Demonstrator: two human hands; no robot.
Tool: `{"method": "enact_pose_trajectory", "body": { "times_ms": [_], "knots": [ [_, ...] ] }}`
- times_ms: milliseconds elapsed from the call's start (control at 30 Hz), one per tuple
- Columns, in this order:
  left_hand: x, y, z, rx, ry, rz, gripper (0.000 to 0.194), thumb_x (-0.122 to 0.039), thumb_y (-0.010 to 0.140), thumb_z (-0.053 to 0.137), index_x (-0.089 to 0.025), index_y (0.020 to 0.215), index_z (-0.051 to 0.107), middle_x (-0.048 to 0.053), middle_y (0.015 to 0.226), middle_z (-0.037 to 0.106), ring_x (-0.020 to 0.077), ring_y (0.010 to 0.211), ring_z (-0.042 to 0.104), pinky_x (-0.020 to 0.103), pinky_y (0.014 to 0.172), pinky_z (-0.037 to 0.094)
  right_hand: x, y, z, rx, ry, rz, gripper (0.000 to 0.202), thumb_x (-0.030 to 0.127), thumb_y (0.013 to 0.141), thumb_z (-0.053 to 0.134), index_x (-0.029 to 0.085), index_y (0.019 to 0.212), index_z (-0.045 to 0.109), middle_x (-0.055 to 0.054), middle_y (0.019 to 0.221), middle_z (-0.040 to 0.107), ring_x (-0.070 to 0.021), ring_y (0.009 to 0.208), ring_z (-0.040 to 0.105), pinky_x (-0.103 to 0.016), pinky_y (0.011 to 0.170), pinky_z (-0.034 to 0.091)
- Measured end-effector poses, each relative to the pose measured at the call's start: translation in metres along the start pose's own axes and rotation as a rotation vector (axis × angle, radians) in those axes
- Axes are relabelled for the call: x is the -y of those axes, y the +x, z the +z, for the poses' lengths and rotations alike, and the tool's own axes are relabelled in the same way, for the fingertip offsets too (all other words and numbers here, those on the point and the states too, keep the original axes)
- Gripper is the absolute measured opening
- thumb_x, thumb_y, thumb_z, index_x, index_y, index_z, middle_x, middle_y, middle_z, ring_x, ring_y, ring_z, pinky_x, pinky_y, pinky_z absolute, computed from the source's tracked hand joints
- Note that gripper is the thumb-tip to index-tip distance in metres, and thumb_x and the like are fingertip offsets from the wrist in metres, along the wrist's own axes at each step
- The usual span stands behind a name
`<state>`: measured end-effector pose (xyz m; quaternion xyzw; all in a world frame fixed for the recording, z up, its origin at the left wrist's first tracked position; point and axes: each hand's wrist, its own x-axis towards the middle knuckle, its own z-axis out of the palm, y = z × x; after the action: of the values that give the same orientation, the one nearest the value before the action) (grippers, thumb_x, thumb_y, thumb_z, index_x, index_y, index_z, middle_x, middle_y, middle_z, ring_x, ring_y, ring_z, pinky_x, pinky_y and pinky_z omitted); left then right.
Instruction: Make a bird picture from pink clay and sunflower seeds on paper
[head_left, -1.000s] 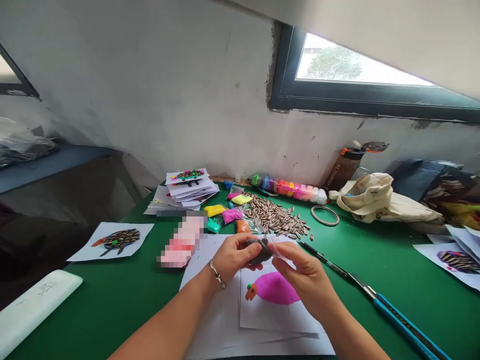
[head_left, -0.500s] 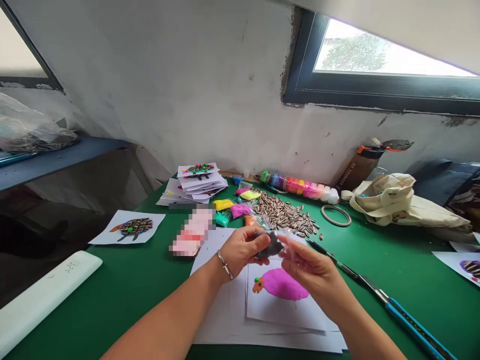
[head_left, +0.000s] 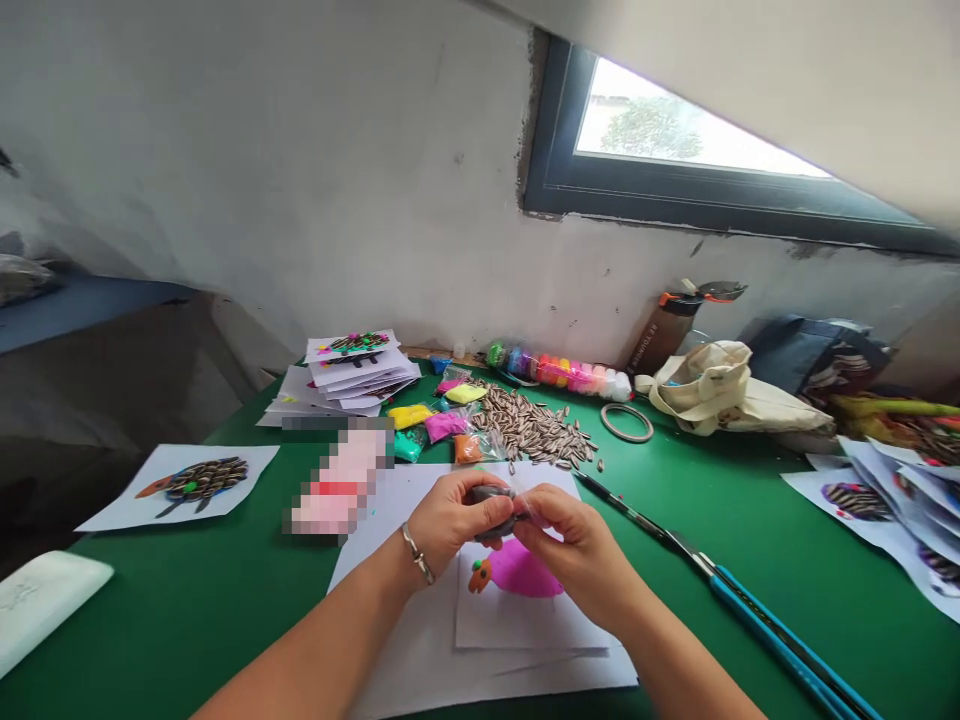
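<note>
My left hand (head_left: pixel 459 515), with a silver bracelet at the wrist, is closed around a lump of dark grey modelling clay (head_left: pixel 491 495). My right hand (head_left: pixel 566 530) pinches the clear plastic bag (head_left: pixel 531 500) at the clay's right side; its fingertips touch the clay. Both hands are just above a white card (head_left: pixel 532 635) bearing a flat magenta clay body (head_left: pixel 521 572) and an orange clay head (head_left: pixel 480 575) with a green dot. Under the card lie larger white sheets (head_left: pixel 405 650). My right hand covers part of the magenta shape.
Sunflower seeds (head_left: pixel 532 425) lie beyond my hands, beside coloured clay packets (head_left: pixel 448 425). A tape ring (head_left: pixel 627 423), a pen (head_left: pixel 619 503) and a blue-handled cutter (head_left: pixel 780 630) are to the right. Stacked cards (head_left: pixel 360 370) and a finished turtle card (head_left: pixel 202 480) are at left.
The view has swung right, so the scene sits further left and more cards show at right. My right hand has closed in on the clay and the bag.
</note>
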<state>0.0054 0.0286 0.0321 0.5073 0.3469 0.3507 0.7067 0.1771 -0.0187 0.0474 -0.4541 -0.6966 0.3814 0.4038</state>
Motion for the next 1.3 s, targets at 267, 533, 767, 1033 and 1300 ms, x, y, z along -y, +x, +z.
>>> {"method": "enact_pose_trajectory", "body": {
  "times_ms": [267,533,767,1033,1300],
  "knots": [
    [-0.004,0.003,0.0,-0.038,0.049,-0.01,0.044,-0.048,0.063,0.081,-0.013,0.084,0.064,-0.001,0.062,0.06,0.0118,0.05,0.057,0.024,0.05,0.045,-0.005,-0.001,0.003,-0.05,-0.073,0.123,0.015,0.016,0.082,0.055,0.02,0.068,0.051,0.004,0.065,0.048,-0.0118,0.064,0.041,-0.024,0.058,0.033],
    [-0.002,0.007,-0.006,-0.074,0.036,0.049,0.044,-0.045,0.064,0.081,-0.013,0.088,0.064,0.0,0.07,0.06,0.0122,0.056,0.057,0.025,0.052,0.048,-0.01,0.001,0.005,-0.052,0.258,0.158,0.02,0.02,0.081,0.06,0.021,0.1,0.065,-0.002,0.089,0.065,-0.0153,0.078,0.056,-0.029,0.073,0.044],
    [-0.004,0.004,-0.002,-0.09,0.08,-0.004,0.047,-0.05,0.061,0.081,-0.013,0.084,0.064,-0.001,0.063,0.058,0.0131,0.052,0.058,0.027,0.052,0.05,-0.01,0.002,0.006,-0.063,0.158,0.126,0.011,0.023,0.082,0.059,0.02,0.076,0.068,-0.002,0.08,0.063,-0.0173,0.077,0.056,-0.03,0.071,0.042],
    [-0.007,0.005,0.0,-0.154,0.055,0.005,0.051,-0.049,0.056,0.084,-0.012,0.085,0.065,0.0,0.066,0.06,0.014,0.054,0.06,0.027,0.051,0.051,-0.011,0.0,0.004,-0.078,-0.055,0.159,0.011,0.022,0.084,0.054,0.021,0.074,0.05,0.003,0.071,0.054,-0.0125,0.067,0.045,-0.024,0.059,0.033],
    [-0.01,0.004,0.005,-0.151,0.054,0.003,0.05,-0.048,0.055,0.084,-0.012,0.084,0.067,0.001,0.066,0.06,0.0143,0.056,0.06,0.027,0.052,0.052,-0.011,0.002,0.0,-0.11,0.156,0.275,0.021,0.023,0.074,0.063,0.02,0.066,0.044,0.007,0.061,0.043,-0.0093,0.057,0.038,-0.022,0.053,0.03]
  ]
}}
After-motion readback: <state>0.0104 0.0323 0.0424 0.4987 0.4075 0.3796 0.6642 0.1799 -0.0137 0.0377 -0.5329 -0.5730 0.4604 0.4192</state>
